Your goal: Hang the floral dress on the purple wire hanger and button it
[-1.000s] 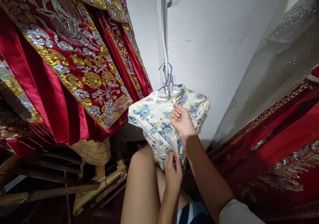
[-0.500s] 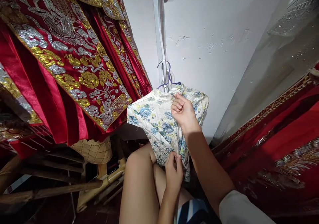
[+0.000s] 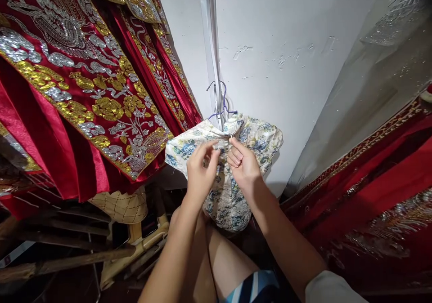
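Observation:
A short-sleeved floral blouse [image 3: 222, 204], white with blue and yellow flowers, hangs on a purple wire hanger [image 3: 224, 100] against the wall. A lengthwise seam runs down its middle, and the stand-up collar parts at the neck. Just under the collar, my right hand [image 3: 248, 166] pinches the top of this seam between thumb and forefinger; a tiny fastener there is too small to make out. My left hand [image 3: 200, 166] is open beside it, thumb and fingers curved apart in front of the blouse's chest. Whether its fingertips touch the cloth is unclear.
Red costumes with gold and silver sequins [image 3: 108, 109] hang at the left. More red beaded cloth [image 3: 381, 190] is on the right. A wooden chair frame [image 3: 135, 249] stands low at the left. A white strap [image 3: 213, 46] runs down the wall to the hanger.
My left hand has let go of the lower seam and risen to chest height, left of my right hand. My right hand stays pinched near the collar. The blouse's lower part hangs straighter.

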### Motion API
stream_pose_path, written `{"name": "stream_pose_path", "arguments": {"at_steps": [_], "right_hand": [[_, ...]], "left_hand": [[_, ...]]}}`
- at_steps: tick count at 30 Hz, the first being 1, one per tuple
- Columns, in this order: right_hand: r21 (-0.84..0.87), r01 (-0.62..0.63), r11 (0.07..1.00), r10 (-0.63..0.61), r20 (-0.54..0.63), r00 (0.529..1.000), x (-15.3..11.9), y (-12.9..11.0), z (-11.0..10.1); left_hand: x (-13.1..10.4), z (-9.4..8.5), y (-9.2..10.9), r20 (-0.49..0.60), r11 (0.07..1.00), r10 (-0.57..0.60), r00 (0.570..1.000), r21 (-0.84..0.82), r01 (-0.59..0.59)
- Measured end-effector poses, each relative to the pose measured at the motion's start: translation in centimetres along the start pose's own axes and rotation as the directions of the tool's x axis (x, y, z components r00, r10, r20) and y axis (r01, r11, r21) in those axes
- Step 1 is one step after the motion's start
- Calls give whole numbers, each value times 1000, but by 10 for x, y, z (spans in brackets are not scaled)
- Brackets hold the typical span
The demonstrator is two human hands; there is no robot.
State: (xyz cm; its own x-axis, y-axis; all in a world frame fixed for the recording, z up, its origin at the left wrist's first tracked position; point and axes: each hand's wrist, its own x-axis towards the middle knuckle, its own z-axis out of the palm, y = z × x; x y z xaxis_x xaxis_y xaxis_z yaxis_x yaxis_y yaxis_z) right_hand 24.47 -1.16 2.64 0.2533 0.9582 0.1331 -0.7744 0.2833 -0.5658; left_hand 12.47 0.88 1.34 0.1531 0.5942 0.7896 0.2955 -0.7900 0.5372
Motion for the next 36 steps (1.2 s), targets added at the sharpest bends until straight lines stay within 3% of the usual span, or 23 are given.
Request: {"name": "stream_pose_path", "arguments": {"at_steps": [2, 5, 9, 12, 20, 25, 27, 29, 32, 36], "right_hand": [[-89, 74, 993, -73, 12, 997, 1, 2, -2], [-228, 186, 956, -188, 13, 982, 6, 6, -4], [-395, 325, 860, -358, -11, 934, 16, 18, -12], [-445, 376, 813, -417, 6, 909, 20, 27, -18], [-465, 346, 815, -393, -3, 920, 25, 26, -18], [-469, 152, 870, -201, -55, 978, 31, 36, -30], [-449, 90, 889, -145, -89, 985, 27, 41, -39], [-423, 50, 905, -98, -93, 991, 18, 43, -47], [-382, -19, 924, -8, -68, 998, 1, 41, -53], [-300, -99, 949, 93, -35, 995, -25, 37, -58]], "left_hand": [[26, -1, 7, 81, 997, 55, 995, 47, -59], [44, 2, 12, 169, 984, 96, 981, 132, -119], [41, 3, 16, 159, 963, 143, 977, 206, -175], [36, 3, 19, 123, 952, 149, 981, 253, -176], [41, 10, 18, -11, 929, 193, 981, 325, -179], [58, -2, 17, -174, 951, 194, 965, 274, -142], [69, -17, 13, -234, 986, 92, 968, 155, -56], [80, -36, 3, -283, 989, -131, 950, -101, 106], [85, -59, -21, -267, 838, -457, 848, -448, 311], [62, -69, -56, -158, 600, -678, 718, -683, 416]]}}
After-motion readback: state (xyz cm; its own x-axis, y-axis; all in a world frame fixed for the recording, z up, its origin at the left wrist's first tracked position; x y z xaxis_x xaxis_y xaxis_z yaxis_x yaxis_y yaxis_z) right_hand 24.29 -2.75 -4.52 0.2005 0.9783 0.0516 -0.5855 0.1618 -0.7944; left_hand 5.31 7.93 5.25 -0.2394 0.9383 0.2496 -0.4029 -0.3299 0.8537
